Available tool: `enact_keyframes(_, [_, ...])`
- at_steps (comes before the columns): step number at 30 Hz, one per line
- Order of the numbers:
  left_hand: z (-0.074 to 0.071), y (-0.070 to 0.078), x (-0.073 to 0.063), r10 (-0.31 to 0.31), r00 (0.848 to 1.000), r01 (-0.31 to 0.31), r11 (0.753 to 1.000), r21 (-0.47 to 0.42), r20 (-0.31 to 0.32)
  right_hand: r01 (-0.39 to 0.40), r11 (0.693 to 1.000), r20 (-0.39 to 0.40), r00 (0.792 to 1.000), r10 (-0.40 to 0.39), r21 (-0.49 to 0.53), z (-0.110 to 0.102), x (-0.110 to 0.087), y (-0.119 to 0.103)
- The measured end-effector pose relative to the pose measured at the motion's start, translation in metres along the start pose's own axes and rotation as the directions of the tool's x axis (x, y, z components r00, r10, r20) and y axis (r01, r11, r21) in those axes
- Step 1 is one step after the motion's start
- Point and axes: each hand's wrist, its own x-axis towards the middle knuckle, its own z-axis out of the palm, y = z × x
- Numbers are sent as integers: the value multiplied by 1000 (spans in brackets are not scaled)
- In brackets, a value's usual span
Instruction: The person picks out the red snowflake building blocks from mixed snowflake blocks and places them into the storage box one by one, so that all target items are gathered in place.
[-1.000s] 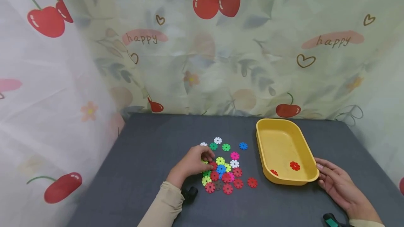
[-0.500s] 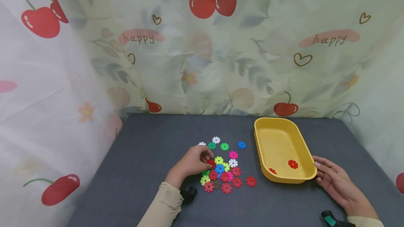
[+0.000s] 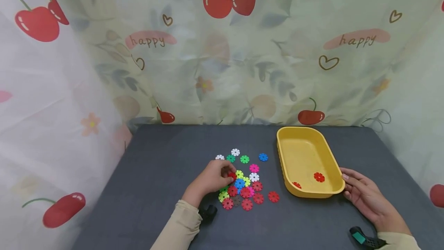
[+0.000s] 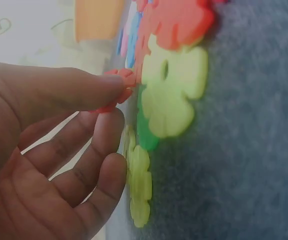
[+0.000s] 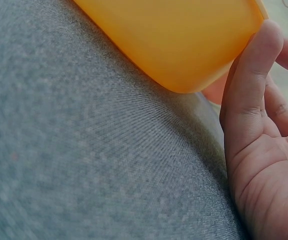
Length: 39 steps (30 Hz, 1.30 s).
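Note:
My left hand (image 3: 209, 178) is at the left side of a loose pile of toothed plastic discs. Its thumb and fingers pinch a red disc (image 4: 126, 77), partly hidden behind the thumb in the left wrist view. Beside it lie a yellow-green disc (image 4: 171, 90) and a blue disc (image 3: 239, 183). My right hand (image 3: 371, 200) holds the near right corner of a yellow tray (image 3: 282, 161). The thumb (image 5: 259, 65) is against the rim, and another fingertip shows low at the tray's wall. Inside the tray are two red discs (image 3: 319, 177), one half hidden by the near wall.
Several discs in white, green, pink, brown and red are spread on the dark grey tabletop (image 3: 166, 153). One red disc (image 3: 273, 196) lies between the pile and the tray. A patterned curtain (image 3: 222, 68) hangs behind the table. A black band (image 3: 365, 238) is by the right wrist.
The left thumb and fingers have picked the red disc out of the pile and raised it slightly. The right hand stays at the tray, and the head view has shifted a little.

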Motion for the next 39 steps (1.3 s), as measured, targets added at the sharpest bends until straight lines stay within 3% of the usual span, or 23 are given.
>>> enact_keyframes(8, [3, 6, 5, 26, 999, -26, 1000, -4, -20, 14, 1000, 18, 1000, -14, 12, 2, 0, -2])
enact_keyframes(15, [9, 17, 11, 28, 1000, -28, 997, -74, -7, 17, 1000, 25, 1000, -18, 19, 3, 0, -3])
enact_keyframes(27, [28, 42, 25, 72, 997, -69, 987, -148, 17, -11, 1000, 14, 1000, 11, 16, 2, -1, -3])
enact_keyframes(39, [50, 72, 39, 134, 991, -132, 972, -196, -5, -12, 999, 24, 1000, 11, 38, 1, -2, -1])
